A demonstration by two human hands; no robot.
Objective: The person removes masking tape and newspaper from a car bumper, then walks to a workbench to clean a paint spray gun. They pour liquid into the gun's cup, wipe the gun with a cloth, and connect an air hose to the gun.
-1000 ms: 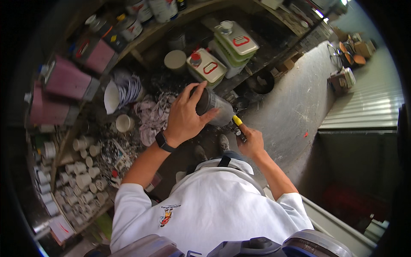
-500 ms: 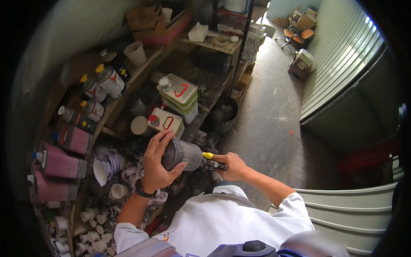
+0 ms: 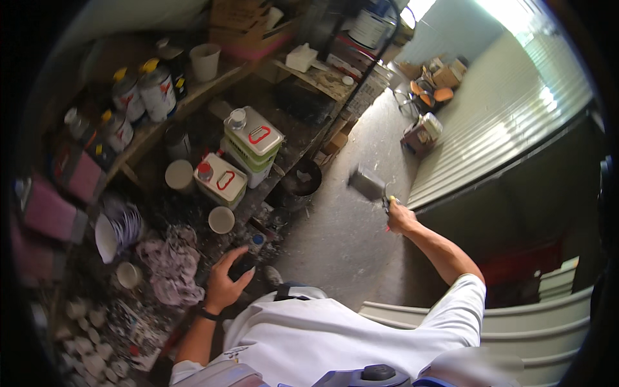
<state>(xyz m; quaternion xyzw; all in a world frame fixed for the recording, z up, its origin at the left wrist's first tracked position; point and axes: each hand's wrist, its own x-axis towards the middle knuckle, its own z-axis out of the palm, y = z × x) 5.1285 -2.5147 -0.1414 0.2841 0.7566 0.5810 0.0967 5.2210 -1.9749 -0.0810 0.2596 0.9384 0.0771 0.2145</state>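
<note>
My right hand (image 3: 403, 219) is stretched out over the floor, closed round the handle of a spray gun (image 3: 389, 202). A grey cup (image 3: 369, 183), blurred by motion, is joined to the gun and lies tilted to the left of my fist. Lower down, near the bench's edge, my left hand (image 3: 224, 284) curls its fingers round a black lid (image 3: 243, 266). Beyond that hand a paper cup (image 3: 221, 220) stands on the bench. Two metal cans with red handles, a nearer can (image 3: 220, 180) and a taller one (image 3: 254, 134), stand behind it.
A crumpled pinkish rag (image 3: 170, 264) and stacked paper cups (image 3: 118, 227) lie on the left. Bottles (image 3: 157, 90) and pink jugs (image 3: 50, 201) line the raised shelf. A dark bucket (image 3: 302, 178) stands beside the bench. Corrugated panels (image 3: 490, 122) border the grey floor (image 3: 338, 242).
My right hand has swung away to the right and forward with the spray gun and cup. My left hand has come off the cup and moved down, now holding the black lid. The view has shifted.
</note>
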